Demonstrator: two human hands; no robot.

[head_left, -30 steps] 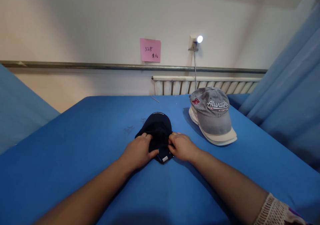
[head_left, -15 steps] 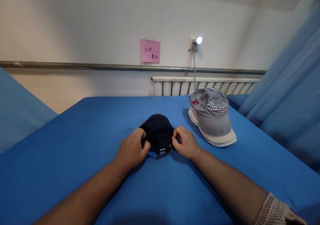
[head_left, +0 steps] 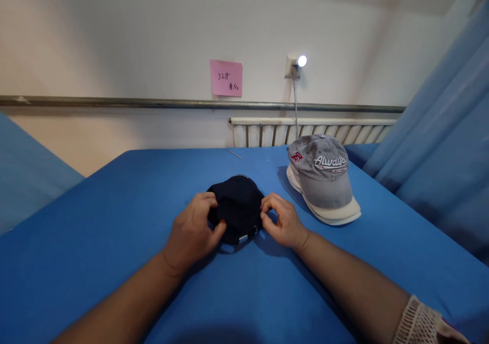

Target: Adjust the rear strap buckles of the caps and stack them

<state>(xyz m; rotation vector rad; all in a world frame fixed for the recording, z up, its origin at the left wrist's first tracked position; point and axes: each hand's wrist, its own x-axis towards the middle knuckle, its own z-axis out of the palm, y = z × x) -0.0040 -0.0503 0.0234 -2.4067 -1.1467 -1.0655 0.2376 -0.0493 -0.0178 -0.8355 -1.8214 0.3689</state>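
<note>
Blue cloth (head_left: 153, 293) covered the big flat top, and a pale wall (head_left: 133, 38) stood behind it. On the left hand (head_left: 193, 229), the thumb and the fingers were a bit apart, with the left edge of a dark cap (head_left: 237, 206) held between them. On the right hand (head_left: 282, 222), the thumb and the first finger came together and pinched the cap's right edge. So the dark cap was between the two hands, near the middle of the blue cloth. Its round part faced up and its inside was hidden, so I could not tell what was in it. A shiny buckle (head_left: 243, 239) was on the side near the person. A cream, knitted sleeve (head_left: 416, 321) showed on the right arm. Off to the right, well apart from the dark cap, sat a grey cap (head_left: 324, 166) with "Always" on the front. It was stacked like a bowl on a bowl, with at least one pale cap (head_left: 293, 179) tucked under it. A thin stick (head_left: 234, 153) lay near the back edge. Farther back were a white heater (head_left: 267, 135), a long metal rail (head_left: 153, 103), a pink note (head_left: 226, 78) with writing on it, and a wall plug (head_left: 291, 68) with a bright little light (head_left: 302, 61). Blue curtains (head_left: 431, 120) hung at both sides.
</note>
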